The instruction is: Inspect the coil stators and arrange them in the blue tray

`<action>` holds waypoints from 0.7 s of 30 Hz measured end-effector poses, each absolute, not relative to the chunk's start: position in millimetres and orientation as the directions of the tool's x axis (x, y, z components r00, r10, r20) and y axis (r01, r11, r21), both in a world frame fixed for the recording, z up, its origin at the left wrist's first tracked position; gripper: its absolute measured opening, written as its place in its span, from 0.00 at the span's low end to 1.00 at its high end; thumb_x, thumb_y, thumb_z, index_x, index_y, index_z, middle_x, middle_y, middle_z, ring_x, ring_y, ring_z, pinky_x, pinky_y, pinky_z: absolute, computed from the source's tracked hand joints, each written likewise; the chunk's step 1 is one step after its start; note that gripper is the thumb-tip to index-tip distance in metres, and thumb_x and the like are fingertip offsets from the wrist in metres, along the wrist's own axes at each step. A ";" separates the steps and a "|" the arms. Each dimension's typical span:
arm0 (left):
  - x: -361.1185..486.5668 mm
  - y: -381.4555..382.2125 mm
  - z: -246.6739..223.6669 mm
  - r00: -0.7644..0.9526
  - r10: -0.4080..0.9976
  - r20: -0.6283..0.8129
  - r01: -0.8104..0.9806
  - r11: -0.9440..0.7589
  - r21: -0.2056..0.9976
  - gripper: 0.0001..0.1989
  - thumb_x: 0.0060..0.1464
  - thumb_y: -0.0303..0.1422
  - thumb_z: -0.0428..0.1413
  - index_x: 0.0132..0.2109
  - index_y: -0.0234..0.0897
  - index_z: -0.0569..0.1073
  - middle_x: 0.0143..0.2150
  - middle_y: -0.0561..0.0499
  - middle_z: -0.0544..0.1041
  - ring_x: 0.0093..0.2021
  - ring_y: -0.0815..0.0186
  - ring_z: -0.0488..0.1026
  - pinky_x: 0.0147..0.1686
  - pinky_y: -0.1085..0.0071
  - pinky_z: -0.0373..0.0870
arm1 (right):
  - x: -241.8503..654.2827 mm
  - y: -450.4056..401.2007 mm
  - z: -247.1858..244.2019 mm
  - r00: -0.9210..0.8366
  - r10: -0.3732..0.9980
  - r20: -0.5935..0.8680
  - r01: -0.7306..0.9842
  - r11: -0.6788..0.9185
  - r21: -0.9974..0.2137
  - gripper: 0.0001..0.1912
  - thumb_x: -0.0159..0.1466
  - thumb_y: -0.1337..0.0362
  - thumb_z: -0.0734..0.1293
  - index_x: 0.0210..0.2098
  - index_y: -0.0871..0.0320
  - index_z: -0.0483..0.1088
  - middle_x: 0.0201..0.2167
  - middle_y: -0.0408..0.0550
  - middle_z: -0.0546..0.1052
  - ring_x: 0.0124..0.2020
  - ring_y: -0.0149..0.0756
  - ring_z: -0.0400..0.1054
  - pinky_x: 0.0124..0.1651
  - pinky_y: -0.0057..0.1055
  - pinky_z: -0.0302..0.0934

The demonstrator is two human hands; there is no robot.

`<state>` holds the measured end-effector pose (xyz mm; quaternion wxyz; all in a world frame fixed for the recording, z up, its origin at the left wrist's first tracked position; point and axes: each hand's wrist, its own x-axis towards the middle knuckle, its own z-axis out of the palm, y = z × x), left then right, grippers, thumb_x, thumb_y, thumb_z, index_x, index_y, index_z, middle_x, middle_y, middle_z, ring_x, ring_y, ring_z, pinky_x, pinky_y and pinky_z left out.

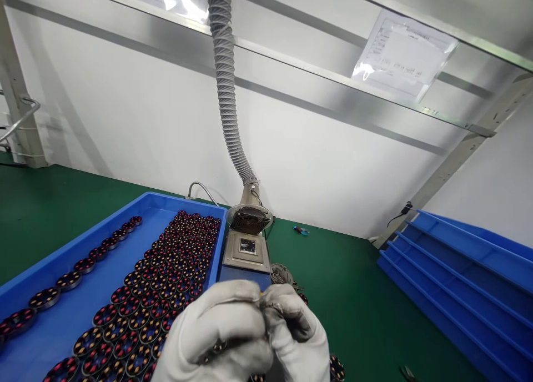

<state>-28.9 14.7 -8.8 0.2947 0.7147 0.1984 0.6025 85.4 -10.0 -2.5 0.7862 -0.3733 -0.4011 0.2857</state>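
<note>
My left hand (225, 326), in a white glove, is closed with its thumb and fingers brought together. My right hand (295, 329), gloved too and darkened at the fingertips, pinches right against it. Whatever sits between the fingertips is too small and covered to name. Under my left fingers, bits of a dark round part (219, 346) peek through. To the left lies a blue tray (144, 204) packed with round black parts (150, 298) bearing red and yellow segments. Just beyond my hands stands a metal-topped device (247, 250) with a square opening.
A grey flexible duct (227, 82) hangs down to a hood (250, 218) over the device. Stacked blue trays (462, 282) stand on the right. Blue-handled pliers (301, 230) lie at the back, another tool (408, 373) at front right. Round parts (336, 368) sit beside my right hand.
</note>
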 end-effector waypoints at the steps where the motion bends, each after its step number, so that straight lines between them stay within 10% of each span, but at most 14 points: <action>1: -29.6 16.5 -10.8 0.189 0.617 0.764 0.027 -0.781 0.624 0.14 0.52 0.34 0.59 0.47 0.50 0.71 0.51 0.53 0.70 0.49 0.67 0.73 0.47 0.80 0.71 | 85.2 -10.2 -2.2 0.514 0.757 0.403 -0.168 0.550 -0.818 0.13 0.47 0.57 0.75 0.17 0.55 0.70 0.19 0.40 0.67 0.23 0.30 0.62 0.27 0.26 0.58; 4: -29.0 21.2 -11.1 0.284 0.571 0.770 0.097 -0.816 0.570 0.28 0.46 0.31 0.63 0.54 0.50 0.65 0.54 0.50 0.67 0.50 0.63 0.72 0.48 0.76 0.72 | 86.3 -11.8 0.3 0.504 0.787 0.357 -0.202 0.509 -0.837 0.13 0.47 0.57 0.75 0.16 0.55 0.70 0.19 0.40 0.68 0.23 0.29 0.62 0.27 0.25 0.59; 12: -25.8 11.6 -4.5 0.300 0.652 0.696 -0.087 -0.708 0.701 0.08 0.56 0.35 0.55 0.44 0.52 0.70 0.32 0.53 0.74 0.32 0.64 0.77 0.30 0.73 0.78 | 89.0 -11.8 -4.4 0.540 0.701 0.465 -0.089 0.597 -0.797 0.11 0.49 0.57 0.74 0.18 0.54 0.72 0.19 0.41 0.68 0.24 0.31 0.63 0.27 0.27 0.59; 17: -33.0 13.7 -29.4 0.230 0.462 0.857 0.379 -0.853 0.358 0.23 0.57 0.30 0.52 0.59 0.48 0.60 0.55 0.47 0.65 0.51 0.62 0.71 0.51 0.74 0.70 | 92.5 0.0 -16.8 0.453 0.787 0.419 -0.311 0.580 -0.753 0.10 0.48 0.58 0.75 0.18 0.54 0.72 0.19 0.41 0.69 0.22 0.30 0.63 0.24 0.27 0.59; 21: -34.7 19.5 -33.8 0.248 0.376 0.893 0.360 -0.892 0.275 0.18 0.57 0.32 0.53 0.55 0.47 0.65 0.55 0.49 0.68 0.54 0.64 0.69 0.55 0.74 0.65 | 109.2 1.4 -8.9 0.269 0.946 0.183 -0.650 0.319 -0.690 0.09 0.44 0.56 0.76 0.20 0.52 0.75 0.19 0.40 0.70 0.21 0.29 0.63 0.27 0.28 0.61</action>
